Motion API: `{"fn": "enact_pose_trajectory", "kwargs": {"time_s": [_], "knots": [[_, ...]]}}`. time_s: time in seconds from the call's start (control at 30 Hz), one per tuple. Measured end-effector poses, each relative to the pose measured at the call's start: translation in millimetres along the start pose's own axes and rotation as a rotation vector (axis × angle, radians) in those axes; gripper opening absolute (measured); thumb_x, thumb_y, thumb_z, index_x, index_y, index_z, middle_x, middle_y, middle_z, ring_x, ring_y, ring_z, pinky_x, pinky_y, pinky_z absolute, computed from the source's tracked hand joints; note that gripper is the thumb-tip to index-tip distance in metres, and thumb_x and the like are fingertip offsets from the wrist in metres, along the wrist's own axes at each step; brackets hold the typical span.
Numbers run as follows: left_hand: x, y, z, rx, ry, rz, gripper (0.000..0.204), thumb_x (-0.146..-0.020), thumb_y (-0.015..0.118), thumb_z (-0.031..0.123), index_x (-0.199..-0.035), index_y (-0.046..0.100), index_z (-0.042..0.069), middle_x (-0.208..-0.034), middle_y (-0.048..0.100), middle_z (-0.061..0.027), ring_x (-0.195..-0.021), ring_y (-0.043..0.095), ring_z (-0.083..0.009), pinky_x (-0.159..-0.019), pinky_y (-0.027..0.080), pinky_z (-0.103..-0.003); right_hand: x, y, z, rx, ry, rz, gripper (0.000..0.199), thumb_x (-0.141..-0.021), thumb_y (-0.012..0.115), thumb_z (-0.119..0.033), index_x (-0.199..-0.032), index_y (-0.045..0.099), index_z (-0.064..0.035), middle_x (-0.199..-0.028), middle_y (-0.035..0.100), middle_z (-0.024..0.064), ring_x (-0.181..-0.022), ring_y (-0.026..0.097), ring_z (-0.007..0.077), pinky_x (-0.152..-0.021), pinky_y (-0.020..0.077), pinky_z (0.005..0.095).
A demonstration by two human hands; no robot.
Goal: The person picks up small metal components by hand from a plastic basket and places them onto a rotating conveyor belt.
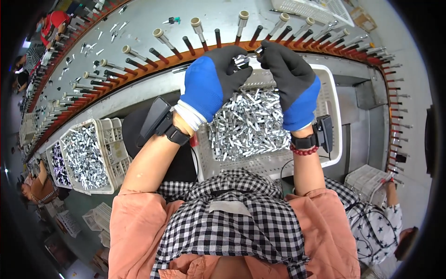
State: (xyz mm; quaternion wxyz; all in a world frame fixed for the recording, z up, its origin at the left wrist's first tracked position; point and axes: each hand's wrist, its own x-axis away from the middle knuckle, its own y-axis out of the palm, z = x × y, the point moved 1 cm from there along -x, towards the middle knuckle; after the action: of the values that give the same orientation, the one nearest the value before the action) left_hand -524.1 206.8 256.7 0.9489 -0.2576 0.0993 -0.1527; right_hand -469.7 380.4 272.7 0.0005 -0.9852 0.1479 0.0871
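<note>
My left hand [211,79], in a blue and black work glove, is curled around shiny silver metal pieces [240,61] that stick out between thumb and fingers. Beside it my right hand [291,79], gloved alike, pinches a small dark metallic piece [259,52] at its fingertips; its exact kind is too small to make out. Both hands are at the front of an orange rail [206,52] with upright red and black pegs. Beneath them is a white plastic crate [335,116] heaped with small silver metal tubes [251,123].
Several pegs carry silver parts with cream-coloured round tops [197,24]. Loose silver pieces and a green-topped part [173,20] lie on the grey surface beyond the rail. More filled crates [111,153] stand at left. Co-workers sit at far left and lower right.
</note>
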Motion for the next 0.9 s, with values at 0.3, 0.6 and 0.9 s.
{"fn": "enact_pose_trajectory", "kwargs": {"time_s": [0.3, 0.6, 0.9], "knots": [[10.2, -0.7, -12.1, -0.144, 0.125, 0.072, 0.039, -0.085, 0.082, 0.036, -0.112, 0.077, 0.009, -0.091, 0.077, -0.0155, -0.082, 0.075, -0.0349, -0.073, 0.058, -0.042, 11.4, 11.0, 6.3, 0.192, -0.091, -0.018, 0.026, -0.097, 0.075, -0.012, -0.122, 0.078, -0.0049, -0.102, 0.080, 0.0093, -0.090, 0.074, 0.0156, -0.081, 0.0574, 0.0307], [13.5, -3.3, -19.3, -0.286, 0.230, 0.061, 0.033, -0.084, 0.081, 0.034, -0.103, 0.076, 0.007, -0.083, 0.074, -0.0186, -0.080, 0.073, -0.0374, -0.071, 0.058, -0.045, 10.6, 9.2, -0.9, 0.736, -0.601, -0.217, 0.023, -0.091, 0.076, -0.003, -0.115, 0.078, -0.0038, -0.095, 0.076, 0.0158, -0.081, 0.070, 0.0292, -0.072, 0.0536, 0.0377], [17.1, -3.9, -23.2, -0.487, 0.273, -0.006, 0.026, -0.085, 0.079, 0.029, -0.102, 0.073, 0.010, -0.083, 0.072, -0.0150, -0.078, 0.072, -0.0371, -0.068, 0.056, -0.047, 23.4, -5.0, 0.4, 0.285, 0.066, -0.194, 0.029, -0.106, 0.062, -0.025, -0.118, 0.079, -0.0045, -0.081, 0.075, 0.0055, -0.075, 0.068, 0.0104, -0.070, 0.0522, 0.0268]]}}
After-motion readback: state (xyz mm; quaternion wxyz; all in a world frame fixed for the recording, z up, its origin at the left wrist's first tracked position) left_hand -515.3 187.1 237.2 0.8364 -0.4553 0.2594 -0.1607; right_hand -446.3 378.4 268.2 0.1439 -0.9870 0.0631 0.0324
